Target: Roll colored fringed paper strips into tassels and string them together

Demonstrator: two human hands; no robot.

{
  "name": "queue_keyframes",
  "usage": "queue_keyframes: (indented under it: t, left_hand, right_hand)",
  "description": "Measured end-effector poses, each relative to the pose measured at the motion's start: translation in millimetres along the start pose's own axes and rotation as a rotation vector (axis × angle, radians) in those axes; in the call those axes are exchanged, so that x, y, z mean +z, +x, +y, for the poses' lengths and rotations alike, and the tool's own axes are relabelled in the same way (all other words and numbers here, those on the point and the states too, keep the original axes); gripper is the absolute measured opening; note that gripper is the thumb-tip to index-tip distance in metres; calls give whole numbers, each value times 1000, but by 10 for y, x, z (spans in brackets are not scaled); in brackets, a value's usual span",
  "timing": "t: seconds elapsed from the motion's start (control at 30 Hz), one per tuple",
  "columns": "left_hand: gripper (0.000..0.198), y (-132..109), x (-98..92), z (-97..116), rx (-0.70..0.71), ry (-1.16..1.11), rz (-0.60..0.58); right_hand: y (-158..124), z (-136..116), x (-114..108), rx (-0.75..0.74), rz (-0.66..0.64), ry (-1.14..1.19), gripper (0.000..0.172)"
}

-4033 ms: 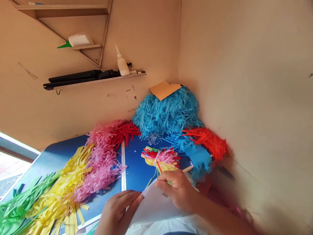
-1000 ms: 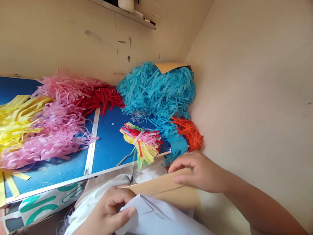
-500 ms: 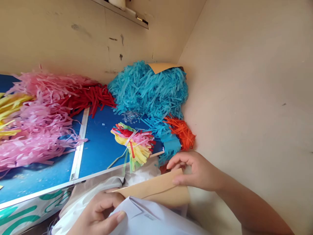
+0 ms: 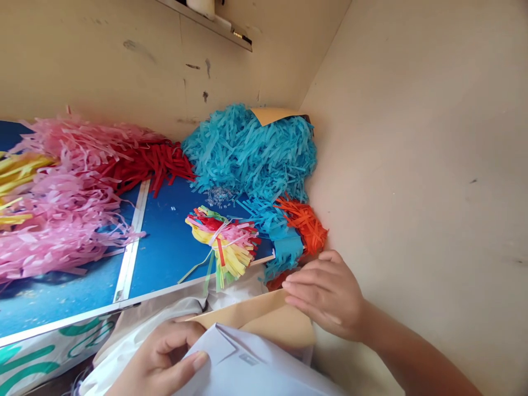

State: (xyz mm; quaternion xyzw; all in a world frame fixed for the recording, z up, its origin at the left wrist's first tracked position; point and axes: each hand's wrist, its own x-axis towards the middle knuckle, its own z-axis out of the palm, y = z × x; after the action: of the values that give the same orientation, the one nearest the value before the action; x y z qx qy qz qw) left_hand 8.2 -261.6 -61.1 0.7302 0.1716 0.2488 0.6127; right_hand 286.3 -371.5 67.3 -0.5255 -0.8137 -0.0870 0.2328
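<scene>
My left hand (image 4: 163, 360) pinches the corner of a folded white paper sheet (image 4: 247, 368) at the bottom of the view, thumb on top. My right hand (image 4: 325, 294) grips the top edge of a tan envelope (image 4: 264, 319) that lies behind the white sheet, fingers together along its edge. Just beyond them a small tied bundle of multicoloured paper strips (image 4: 223, 242) lies on the blue board (image 4: 173, 247).
Piles of shredded paper lie on the board: pink (image 4: 61, 203), red (image 4: 152, 162), blue (image 4: 251, 148), orange (image 4: 305, 223), yellow (image 4: 12, 181). A beige wall (image 4: 412, 137) stands close on the right. A white plastic bag (image 4: 140, 324) lies under the papers. A shelf edge (image 4: 214, 25) shows at the top.
My right hand has closed its fingers flatter onto the envelope's edge and shifted slightly right. The left hand keeps its pinch on the white sheet. The view barely moved.
</scene>
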Motion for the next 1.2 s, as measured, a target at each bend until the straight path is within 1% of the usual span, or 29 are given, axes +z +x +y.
queue_keyframes:
  t: [0.07, 0.13, 0.27, 0.33, 0.4, 0.47, 0.5, 0.57, 0.6, 0.63, 0.67, 0.7, 0.73, 0.77, 0.8, 0.83, 0.87, 0.9, 0.97, 1.03, 1.1, 1.2]
  left_hand:
    - [23, 21, 3, 19, -11, 7, 14]
    - [24, 45, 5, 56, -31, 17, 21]
    - [26, 78, 13, 118, -57, 13, 27]
    - [27, 83, 22, 120, -71, -9, 19]
    - [29, 88, 33, 109, -89, -30, 12]
    - [33, 107, 41, 99, -106, -37, 17]
    - [35, 125, 45, 97, -120, -37, 26]
    - [37, 176, 51, 103, -169, -45, 58]
    - [38, 208, 57, 110, -199, -56, 85]
    - [39, 244, 66, 117, -226, -70, 125]
    - [40, 281, 81, 124, -244, -73, 173]
    - [40, 317, 102, 128, -243, -61, 224]
    - [40, 350, 131, 129, -230, -29, 277]
    - [38, 379, 166, 126, -208, 23, 327]
    - [37, 401, 207, 118, -185, 88, 372]
    - [36, 414, 250, 108, -166, 160, 409]
    - [36, 420, 292, 97, -150, 230, 440]
    - [36, 417, 331, 86, -135, 294, 463]
    - [34, 395, 387, 71, -99, 404, 490]
    - [32, 363, 409, 67, -59, 479, 499]
    - [30, 335, 411, 67, -27, 528, 492]
    - [26, 316, 414, 48, -6, 590, 469]
  right_hand:
    - [-30, -9, -9, -60, 9, -111, 23]
    - [-86, -10, -8, -101, 13, -191, 23]
    - [-228, 10, 23, -126, -29, -259, 22]
    - [-262, 26, 57, -171, -43, -247, 24]
    - [-254, 51, 95, -185, -25, -215, 26]
    - [-222, 100, 105, -128, 6, -94, 25]
    - [-210, 135, 85, -59, 35, 21, 21]
    - [-214, 213, -22, 133, 172, 309, 13]
    - [-236, 240, -102, 231, 274, 432, 14]
    - [-270, 244, -187, 316, 399, 503, 14]
    - [-313, 216, -260, 385, 518, 519, 12]
    - [-360, 149, -305, 426, 596, 504, 11]
    - [-401, 42, -305, 449, 631, 477, 11]
    - [-428, -100, -248, 477, 609, 476, 13]
    - [-437, -265, -131, 495, 548, 515, 12]
    - [-424, -437, 43, 515, 510, 583, 12]
    - [-392, -599, 260, 565, 484, 653, 10]
    - [-345, -739, 503, 663, 484, 698, 6]
    - [-240, -922, 976, 917, 454, 848, 14]
    - [-161, -984, 1320, 1100, 469, 989, 24]
    - [-133, -972, 1485, 1178, 486, 1038, 29]
    - [-154, -921, 1503, 1188, 497, 985, 25]
